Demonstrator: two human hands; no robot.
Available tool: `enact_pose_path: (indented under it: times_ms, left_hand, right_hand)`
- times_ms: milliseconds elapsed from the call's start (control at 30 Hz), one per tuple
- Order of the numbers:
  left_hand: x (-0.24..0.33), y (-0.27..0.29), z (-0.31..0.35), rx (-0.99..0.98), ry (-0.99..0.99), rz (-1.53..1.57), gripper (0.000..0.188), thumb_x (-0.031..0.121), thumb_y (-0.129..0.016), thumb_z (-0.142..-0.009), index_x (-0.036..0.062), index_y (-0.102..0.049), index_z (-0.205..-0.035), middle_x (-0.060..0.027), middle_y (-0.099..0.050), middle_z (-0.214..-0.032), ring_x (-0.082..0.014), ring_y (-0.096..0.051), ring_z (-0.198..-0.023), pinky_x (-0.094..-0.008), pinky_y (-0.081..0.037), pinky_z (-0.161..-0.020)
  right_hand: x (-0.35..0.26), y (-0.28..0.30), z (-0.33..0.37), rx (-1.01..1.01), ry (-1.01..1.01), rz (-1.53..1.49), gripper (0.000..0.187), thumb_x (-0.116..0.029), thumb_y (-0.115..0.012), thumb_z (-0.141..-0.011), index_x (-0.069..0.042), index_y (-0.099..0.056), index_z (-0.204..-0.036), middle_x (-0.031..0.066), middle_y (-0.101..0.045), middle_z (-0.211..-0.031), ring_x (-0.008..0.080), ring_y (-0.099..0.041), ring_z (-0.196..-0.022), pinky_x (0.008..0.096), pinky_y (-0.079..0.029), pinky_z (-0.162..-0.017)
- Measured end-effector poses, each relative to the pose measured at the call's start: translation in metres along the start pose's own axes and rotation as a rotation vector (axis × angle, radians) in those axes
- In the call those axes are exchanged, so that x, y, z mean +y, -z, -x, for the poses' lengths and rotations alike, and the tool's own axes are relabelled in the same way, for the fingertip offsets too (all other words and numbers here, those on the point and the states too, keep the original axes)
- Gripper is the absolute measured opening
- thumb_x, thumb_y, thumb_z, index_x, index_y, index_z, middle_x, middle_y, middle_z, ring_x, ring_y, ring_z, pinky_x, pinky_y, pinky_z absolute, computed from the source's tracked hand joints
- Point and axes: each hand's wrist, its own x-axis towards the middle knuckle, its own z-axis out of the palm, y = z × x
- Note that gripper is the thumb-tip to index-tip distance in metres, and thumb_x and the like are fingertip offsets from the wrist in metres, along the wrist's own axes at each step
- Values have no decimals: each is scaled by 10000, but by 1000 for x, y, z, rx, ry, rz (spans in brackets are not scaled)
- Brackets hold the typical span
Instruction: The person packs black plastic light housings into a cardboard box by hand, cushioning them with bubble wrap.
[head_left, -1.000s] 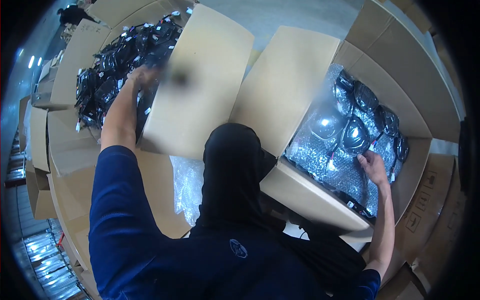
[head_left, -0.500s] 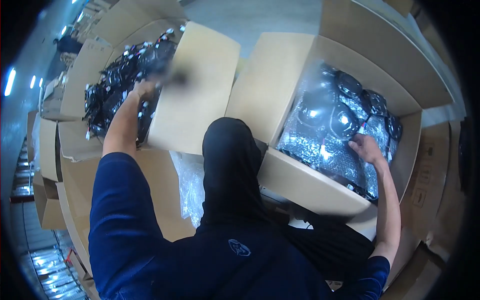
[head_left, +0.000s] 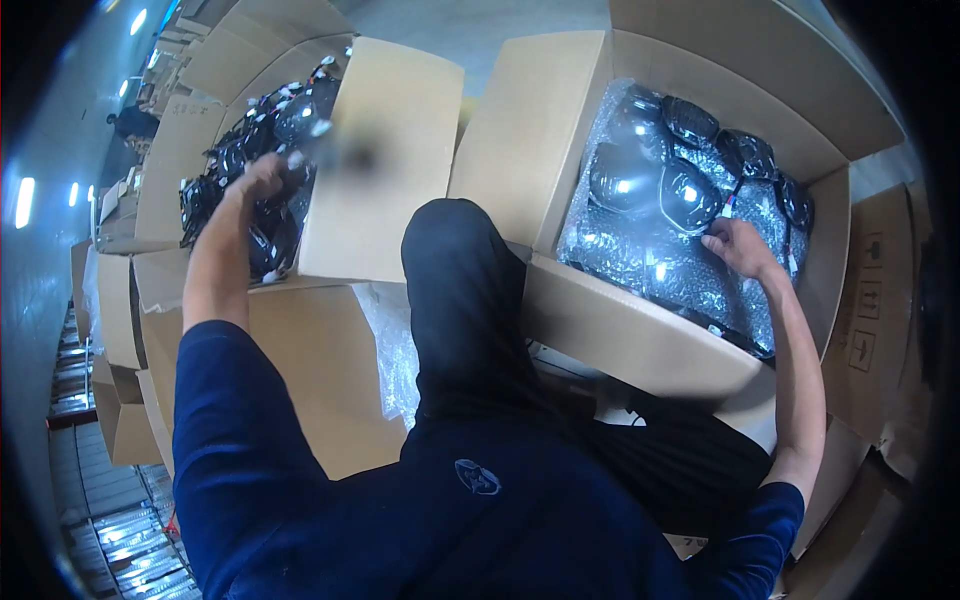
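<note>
Two open cardboard boxes stand before me. Inside the left box (head_left: 160,280) lies a heap of glossy black parts (head_left: 275,235) with wires and small white connectors. My left hand (head_left: 262,178) is over this heap with its fingers curled; a blurred patch and the parts around it hide what they grip. In the right box (head_left: 640,325), rounded glossy black parts lie on bubble wrap (head_left: 640,245). My right hand (head_left: 738,250) pinches the near right edge of one rounded black part (head_left: 690,195), close to a short cable with a white end.
Several similar rounded parts (head_left: 745,153) sit along the far side of the right box. Raised flaps (head_left: 395,160) stand between the boxes. My knee (head_left: 455,250) is between them, beside loose clear plastic wrap (head_left: 390,350). More cartons (head_left: 870,290) stand at the right.
The view has shifted, so the right box sits higher in it. My left hand has moved left and slightly nearer over the heap. My right hand stays at the same part's edge.
</note>
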Motion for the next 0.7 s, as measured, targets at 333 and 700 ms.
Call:
enact_pose_path:
  times_ms: [333, 700]
  left_hand:
    - [-36, 171, 38, 303, -21, 461, 223, 130, -728, -906, -15, -662, -1062, -12, -650, -905, -137, -567, -829, -327, -488, -765]
    - [191, 275, 68, 596, -482, 1273, 316, 159, -752, -932, 3, -647, -1186, -31, -695, -950, -124, -628, -886, -297, -485, -860]
  right_hand:
    - [-30, 27, 10, 51, 26, 13, 357, -271, -716, -919, 27, -709, -1116, 218, -742, -1008, 346, -721, -961, 427, -550, -861]
    - [-173, 44, 7, -77, 368, -1006, 577, -491, -475, -1065, 15, -573, -1327, 162, -688, -1195, 234, -679, -1098, 378, -556, -961]
